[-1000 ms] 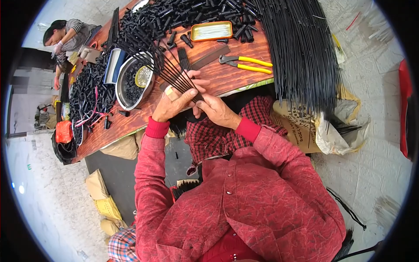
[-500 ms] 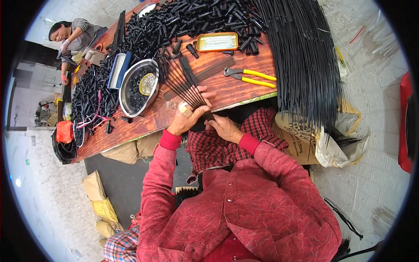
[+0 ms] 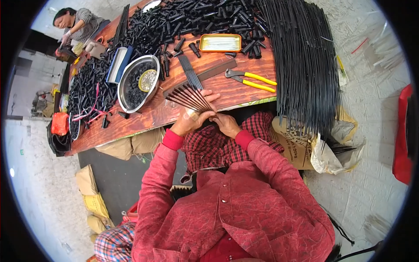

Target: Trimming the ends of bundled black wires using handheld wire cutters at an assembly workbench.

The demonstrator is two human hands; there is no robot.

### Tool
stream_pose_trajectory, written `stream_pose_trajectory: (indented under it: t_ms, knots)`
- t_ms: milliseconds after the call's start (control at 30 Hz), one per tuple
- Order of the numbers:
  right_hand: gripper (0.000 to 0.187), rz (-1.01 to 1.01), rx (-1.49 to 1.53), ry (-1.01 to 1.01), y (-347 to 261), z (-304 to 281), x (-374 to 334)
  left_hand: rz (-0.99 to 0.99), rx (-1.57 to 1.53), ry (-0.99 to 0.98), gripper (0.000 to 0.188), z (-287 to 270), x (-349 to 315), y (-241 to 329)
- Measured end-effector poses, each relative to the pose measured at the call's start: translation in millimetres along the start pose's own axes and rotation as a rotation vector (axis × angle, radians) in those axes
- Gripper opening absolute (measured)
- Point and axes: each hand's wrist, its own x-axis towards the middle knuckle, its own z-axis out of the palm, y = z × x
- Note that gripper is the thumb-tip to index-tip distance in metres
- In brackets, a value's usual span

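Observation:
A bundle of thin dark rods is spread like a fan above the near table edge. My left hand holds it from below, thumb across the rods near their gathered end, its other fingers stretched behind them. The fingertips of my right hand pinch at that gathered end; exactly what they grip is partly hidden. Just beyond my left fingers, a row of grey-black rods lies side by side on the table. It rests across a flat brown bar. Yellow-handled end nippers lie to the right.
A metal bowl of small black parts holds a yellow dish. An orange-rimmed tray contains thin pale pins. Black plastic tubes heap at the back; long black rods overhang the right side. Another person works at far left.
The rod bundle has tilted lower and fanned wider, its free ends dropping toward the near table edge. Both hands stay close together. The view has shifted slightly.

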Motion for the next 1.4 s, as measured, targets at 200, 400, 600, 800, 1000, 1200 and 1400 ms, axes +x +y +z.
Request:
stream_pose_trajectory:
  t_ms: [200,400,600,800,1000,1200,1400]
  knots:
    - [0.035,0.089,-0.11,-0.075,-11.2,-21.9,-4.2,-0.008,0.015,-0.032,0.016,-3.7,-6.6,-1.5]
    - [0.035,0.114,-0.375,-0.28,-94.1,-89.7,-15.6,-0.021,-0.053,-0.018,0.018,-4.8,-10.0,-2.5]
    - [0.032,-0.355,-0.084,0.126,-213.2,-144.3,23.8,0.021,-0.014,0.102,0.037,-2.9,-6.3,4.3]
    - [0.029,-0.591,-0.268,-0.064,-220.0,-136.8,63.8,-0.03,-0.213,0.158,0.034,-0.4,-12.5,5.7]
    - [0.02,-0.51,-0.191,-0.165,-224.1,-130.3,63.6,-0.112,-0.326,0.177,0.052,0.1,-22.9,-6.6]
    - [0.024,-0.528,-0.172,-0.084,-225.2,-131.1,66.4,-0.195,-0.318,0.226,0.074,-84.3,-19.4,51.8]
    - [0.026,-0.564,-0.189,-0.046,-228.5,-121.3,71.7,-0.068,-0.214,0.298,0.039,-109.3,9.6,88.5]
